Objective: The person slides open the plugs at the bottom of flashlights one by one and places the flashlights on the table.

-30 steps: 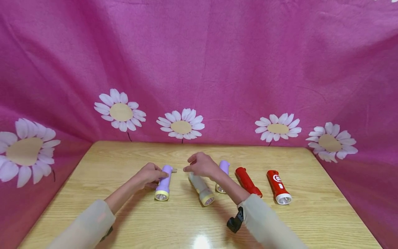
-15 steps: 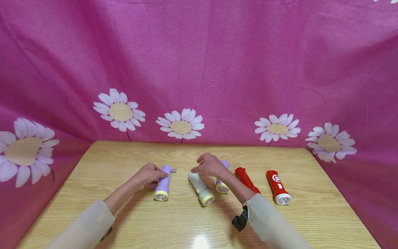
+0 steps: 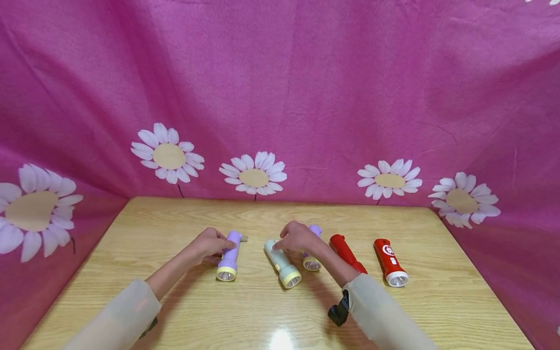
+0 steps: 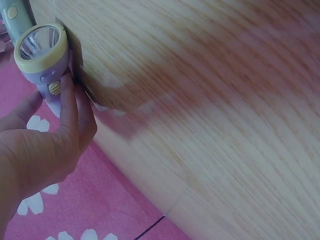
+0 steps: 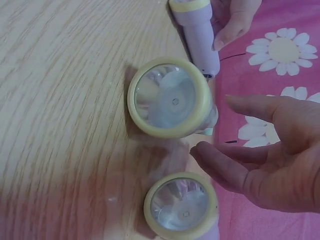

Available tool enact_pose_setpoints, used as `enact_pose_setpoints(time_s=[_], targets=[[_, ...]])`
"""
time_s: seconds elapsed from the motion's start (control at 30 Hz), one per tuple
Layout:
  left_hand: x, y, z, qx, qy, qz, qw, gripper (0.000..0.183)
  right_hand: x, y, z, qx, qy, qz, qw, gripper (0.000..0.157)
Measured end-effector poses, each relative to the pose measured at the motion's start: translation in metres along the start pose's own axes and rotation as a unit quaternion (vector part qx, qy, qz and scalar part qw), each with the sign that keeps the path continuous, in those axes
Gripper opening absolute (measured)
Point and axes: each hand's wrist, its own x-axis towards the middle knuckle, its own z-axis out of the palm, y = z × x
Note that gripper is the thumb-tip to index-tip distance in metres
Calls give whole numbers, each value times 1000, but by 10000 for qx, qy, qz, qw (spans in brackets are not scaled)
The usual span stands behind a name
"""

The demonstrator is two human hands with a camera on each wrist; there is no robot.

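In the head view my left hand (image 3: 212,245) holds a purple flashlight (image 3: 229,260) with a cream lens rim, lying at the left with metal plug prongs (image 3: 244,238) sticking out near its tail. The left wrist view shows thumb and fingers on either side of its body, below the yellow switch (image 4: 54,88). My right hand (image 3: 299,237) is over the tail of a pale grey-green flashlight (image 3: 280,260). Seen from the right wrist, the thumb and fingers are spread apart around that flashlight's tail (image 5: 212,120). A second purple flashlight (image 3: 312,263) lies partly hidden behind the right hand.
Further right on the wooden table (image 3: 446,291) lie a red flashlight (image 3: 344,249), partly covered by the right forearm, and a red one with a white rim (image 3: 391,262). A pink daisy-print cloth (image 3: 306,121) hangs around the back and sides.
My right hand has shifted right and then lowered toward the grey-green flashlight's tail. The left hand stays on the purple flashlight, and the flashlights keep their places.
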Motion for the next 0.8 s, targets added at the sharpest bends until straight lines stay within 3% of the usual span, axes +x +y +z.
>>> enact_pose_setpoints(time_s=[0.07, 0.2, 0.67, 0.8], targets=[[0, 0, 0, -16, -8, 4, 10000, 28, 1, 2, 1, -10, -117, -16, 9999, 30], [0, -1, -1, -28, -16, 9, 10000, 28, 1, 5, 2, -66, -363, 13, 9993, 48], [0, 1, -1, 149, 19, 17, 9999, 27, 1, 4, 3, -171, -653, -65, 9977, 45], [1, 1, 0, 158, 23, -27, 9999, 28, 3, 4, 5, -271, -717, -80, 9970, 37]])
